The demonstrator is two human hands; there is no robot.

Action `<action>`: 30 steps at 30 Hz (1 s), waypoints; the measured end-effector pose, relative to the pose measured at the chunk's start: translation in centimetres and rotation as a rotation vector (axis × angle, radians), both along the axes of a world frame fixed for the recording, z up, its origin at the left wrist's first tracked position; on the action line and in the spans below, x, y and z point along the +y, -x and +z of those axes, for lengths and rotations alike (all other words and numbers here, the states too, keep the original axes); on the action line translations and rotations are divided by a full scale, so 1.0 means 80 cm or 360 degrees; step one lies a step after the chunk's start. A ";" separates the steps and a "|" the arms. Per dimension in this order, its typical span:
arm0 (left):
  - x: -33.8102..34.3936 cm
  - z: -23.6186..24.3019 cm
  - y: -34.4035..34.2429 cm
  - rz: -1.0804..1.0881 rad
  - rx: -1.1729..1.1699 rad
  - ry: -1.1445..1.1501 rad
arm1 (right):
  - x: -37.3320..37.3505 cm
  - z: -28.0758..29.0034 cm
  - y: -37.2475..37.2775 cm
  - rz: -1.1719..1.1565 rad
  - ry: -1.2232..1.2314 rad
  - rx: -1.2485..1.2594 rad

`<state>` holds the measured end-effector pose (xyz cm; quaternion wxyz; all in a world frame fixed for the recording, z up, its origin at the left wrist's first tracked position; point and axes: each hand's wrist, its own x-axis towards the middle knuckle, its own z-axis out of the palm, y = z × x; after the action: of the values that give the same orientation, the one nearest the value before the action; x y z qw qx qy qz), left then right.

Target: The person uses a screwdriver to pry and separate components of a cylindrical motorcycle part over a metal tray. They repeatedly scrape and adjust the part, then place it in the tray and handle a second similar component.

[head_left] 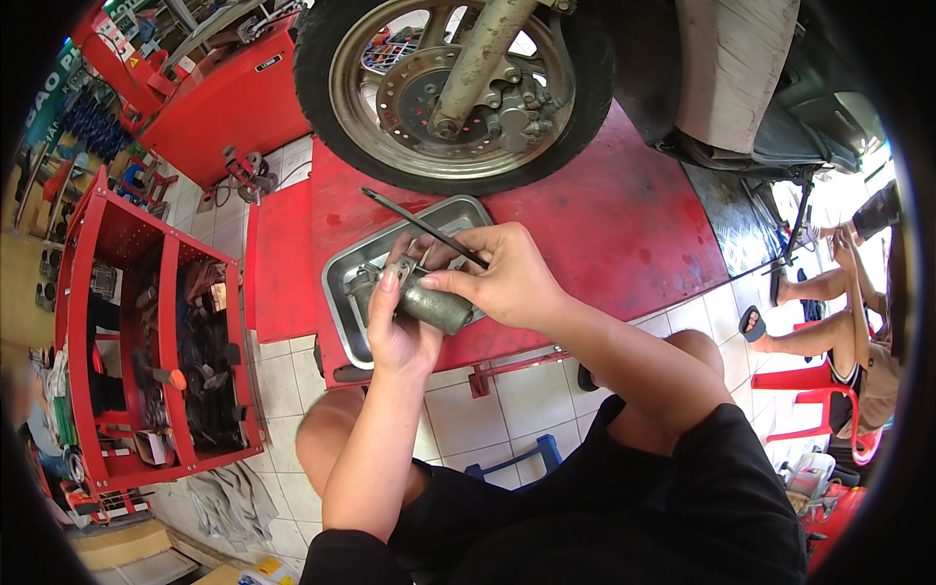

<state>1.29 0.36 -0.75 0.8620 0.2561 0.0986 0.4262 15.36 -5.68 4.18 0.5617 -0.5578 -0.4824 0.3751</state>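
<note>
Metal tray (343, 292) lies under both hands, wheel (453, 93) beyond.

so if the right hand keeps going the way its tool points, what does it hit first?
The right hand aims its thin dark tool up-left. Past the tip, likely the red lift platform, then the front tyre; depth is unclear.

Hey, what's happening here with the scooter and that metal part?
A person sits low on a tiled floor beside a red lift platform that carries a scooter's front wheel. The left hand holds a grey metal cylinder over a steel tray. The right hand steadies the cylinder's end and also holds a thin dark rod-like tool. A red tool cart stands to the left, and another person sits at the right edge.
</note>
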 end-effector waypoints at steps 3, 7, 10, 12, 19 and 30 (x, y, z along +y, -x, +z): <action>0.001 -0.001 0.001 -0.0008 -0.0012 -0.0008 | -0.001 0.009 0.003 -0.0027 0.0093 -0.0029; 0.001 0.002 0.002 0.0021 0.0010 -0.0065 | 0.001 0.003 0.006 -0.0070 0.0008 -0.0027; 0.000 0.007 0.004 0.0030 0.0041 -0.0075 | -0.001 0.008 0.010 -0.0028 0.0047 -0.0003; 0.000 0.005 0.005 0.0008 0.0018 -0.0081 | -0.001 0.007 0.011 -0.0014 0.0057 0.0033; -0.002 0.008 0.008 -0.0010 -0.0030 -0.0138 | -0.002 0.003 0.013 -0.0043 -0.0032 -0.0078; -0.009 0.008 0.006 -0.0025 -0.0004 0.0096 | -0.001 -0.003 0.015 -0.0256 -0.0312 -0.0530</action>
<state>0.78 -0.35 -0.13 0.8728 0.2302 0.1082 0.4165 14.13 -5.73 3.97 0.5541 -0.5915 -0.5565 0.1829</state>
